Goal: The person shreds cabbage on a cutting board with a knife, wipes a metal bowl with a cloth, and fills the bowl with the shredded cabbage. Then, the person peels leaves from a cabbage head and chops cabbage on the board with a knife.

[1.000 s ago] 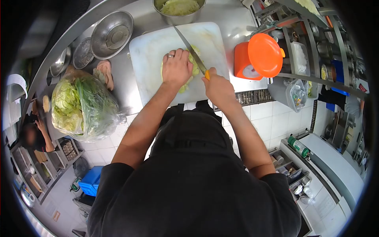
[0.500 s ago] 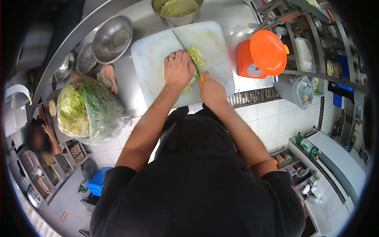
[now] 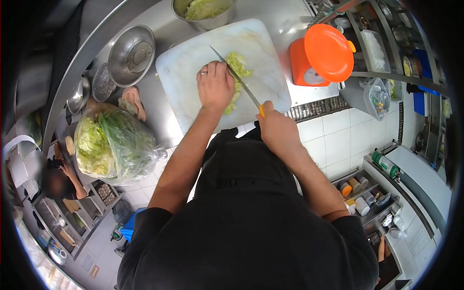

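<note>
On the white cutting board (image 3: 176, 72), my left hand (image 3: 215, 86) presses down with its fingers together over lettuce that is mostly hidden beneath it. My right hand (image 3: 279, 126) is closed round the yellow handle of a knife (image 3: 249, 93). The blade lies slantwise just right of my left fingers, its tip pointing to the far left. Cut lettuce (image 3: 238, 65) lies to the right of the blade, and more pieces show beside my left hand.
A metal bowl of shredded lettuce (image 3: 205, 9) stands behind the board. To the left are a metal colander (image 3: 131, 55) and a plastic bag of lettuce (image 3: 113, 145). An orange scale (image 3: 321, 55) stands right. Another person (image 3: 67, 176) is at far left.
My right hand has drawn the knife back toward my body and to the right, so more of its blade and handle shows. My left hand stays on the lettuce. The view has shifted slightly.
</note>
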Tool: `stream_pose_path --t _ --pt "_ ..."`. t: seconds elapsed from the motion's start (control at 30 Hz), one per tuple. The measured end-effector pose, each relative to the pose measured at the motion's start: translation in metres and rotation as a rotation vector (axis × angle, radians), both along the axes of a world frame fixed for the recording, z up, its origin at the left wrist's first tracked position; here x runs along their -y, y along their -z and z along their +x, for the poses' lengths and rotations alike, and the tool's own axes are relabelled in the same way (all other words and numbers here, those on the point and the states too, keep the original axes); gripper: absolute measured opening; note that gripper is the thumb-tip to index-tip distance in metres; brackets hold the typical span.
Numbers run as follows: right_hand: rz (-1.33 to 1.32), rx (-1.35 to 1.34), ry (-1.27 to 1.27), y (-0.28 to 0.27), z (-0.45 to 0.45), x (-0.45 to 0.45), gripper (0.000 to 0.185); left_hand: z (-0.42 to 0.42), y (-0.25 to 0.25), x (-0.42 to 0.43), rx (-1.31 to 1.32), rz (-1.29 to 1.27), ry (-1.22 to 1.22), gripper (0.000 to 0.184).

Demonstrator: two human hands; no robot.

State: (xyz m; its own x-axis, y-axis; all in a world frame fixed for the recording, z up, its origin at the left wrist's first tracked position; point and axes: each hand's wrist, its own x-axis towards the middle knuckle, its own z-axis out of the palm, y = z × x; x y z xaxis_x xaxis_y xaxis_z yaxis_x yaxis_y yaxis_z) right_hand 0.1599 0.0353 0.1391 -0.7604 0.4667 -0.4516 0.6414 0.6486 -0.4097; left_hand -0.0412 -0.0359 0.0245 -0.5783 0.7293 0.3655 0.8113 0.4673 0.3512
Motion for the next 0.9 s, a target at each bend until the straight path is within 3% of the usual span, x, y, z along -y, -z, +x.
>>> stream_pose_path --t 0.13,0.27,0.33,0.63,0.9 --pt "-0.006 0.003 0.023 0.010 -0.002 0.005 0.026 -0.001 0.001 -0.001 -0.033 0.025 0.019 0.016" --pt "0.009 -0.087 0.037 0.078 -0.028 0.004 0.027 -0.002 0.001 -0.001 0.038 -0.015 0.010 0.015" --pt "-0.004 -0.084 0.030 0.084 -0.041 -0.004 0.027 -0.003 0.002 0.001 0.088 0.001 0.007 0.015" --pt "0.053 -0.025 -0.037 -0.007 -0.024 -0.023 0.027 -0.004 0.003 0.006 0.130 0.086 0.006 0.020" --pt "0.067 0.080 -0.112 -0.014 -0.011 0.002 0.026 -0.003 0.002 0.003 0.049 0.048 -0.028 0.017"
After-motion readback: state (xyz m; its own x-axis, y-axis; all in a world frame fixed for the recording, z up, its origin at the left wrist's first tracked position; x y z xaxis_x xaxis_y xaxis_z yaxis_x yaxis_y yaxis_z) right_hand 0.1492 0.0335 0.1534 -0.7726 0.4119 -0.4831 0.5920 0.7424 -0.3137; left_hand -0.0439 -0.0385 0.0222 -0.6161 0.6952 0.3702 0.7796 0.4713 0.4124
